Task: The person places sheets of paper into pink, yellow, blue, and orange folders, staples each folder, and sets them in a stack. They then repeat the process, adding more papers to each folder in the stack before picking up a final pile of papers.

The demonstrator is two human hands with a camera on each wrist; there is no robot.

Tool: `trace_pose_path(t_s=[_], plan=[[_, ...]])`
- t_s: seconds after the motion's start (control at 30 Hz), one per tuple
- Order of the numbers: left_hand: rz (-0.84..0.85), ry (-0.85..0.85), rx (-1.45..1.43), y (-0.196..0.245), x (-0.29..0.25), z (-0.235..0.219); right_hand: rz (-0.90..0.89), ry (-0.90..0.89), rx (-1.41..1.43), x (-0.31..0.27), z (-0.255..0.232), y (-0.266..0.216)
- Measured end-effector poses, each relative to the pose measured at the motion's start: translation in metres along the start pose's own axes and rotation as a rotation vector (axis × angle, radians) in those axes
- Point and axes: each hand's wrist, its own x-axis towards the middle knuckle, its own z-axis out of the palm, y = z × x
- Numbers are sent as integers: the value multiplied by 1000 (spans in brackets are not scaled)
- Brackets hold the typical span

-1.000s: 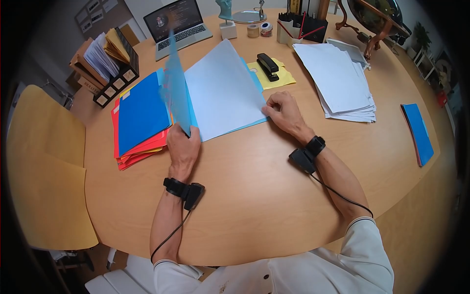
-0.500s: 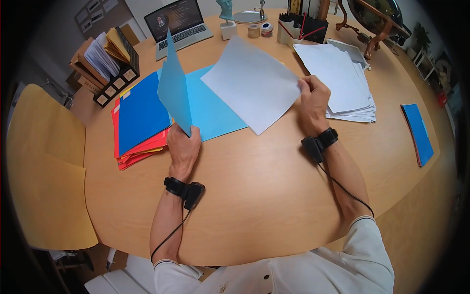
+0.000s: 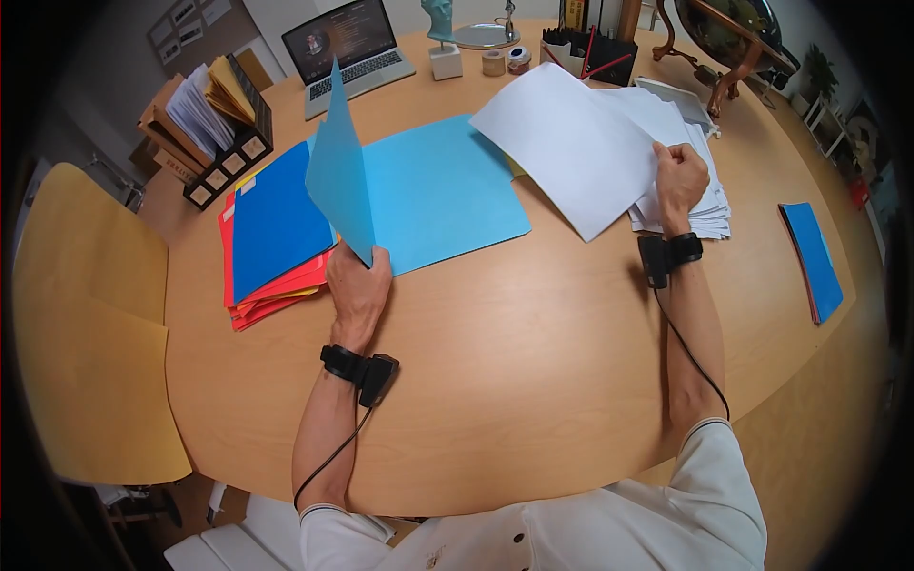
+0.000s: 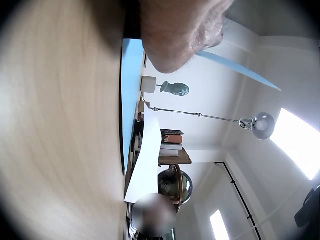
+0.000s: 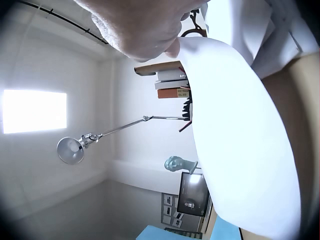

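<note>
A light blue folder (image 3: 447,195) lies spread on the table, its left cover raised upright. My left hand (image 3: 359,285) grips that cover near its lower edge. In my right hand (image 3: 682,179) a sheet of white paper (image 3: 576,147) is pinched by its right edge. The sheet overlaps the stack of white papers (image 3: 700,205) in the head view, and it hangs from the thumb and fingers in the right wrist view (image 5: 235,135). Left of the raised cover sits a pile of folders, a dark blue folder (image 3: 281,219) on top and red ones beneath.
At the back stand a laptop (image 3: 347,52), a small bust (image 3: 441,33) and a pen holder (image 3: 609,57). A file rack (image 3: 228,157) is at the far left. Blue folders (image 3: 814,262) lie by the right edge, and a globe (image 3: 728,38) stands at the back right.
My right hand has lifted the white sheet from the light blue folder and carried it right, to the paper stack, uncovering the folder's inside. The left hand has stayed at the raised cover.
</note>
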Motion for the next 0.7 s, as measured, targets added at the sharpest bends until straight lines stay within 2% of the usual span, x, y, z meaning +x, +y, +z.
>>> trace_pose_path(t_s=[0.37, 0.7], plan=[[10, 12, 4, -2, -1, 1, 171, 99, -262, 28, -31, 33], [3, 8, 7, -1, 0, 1, 214, 164, -318, 38, -39, 52]])
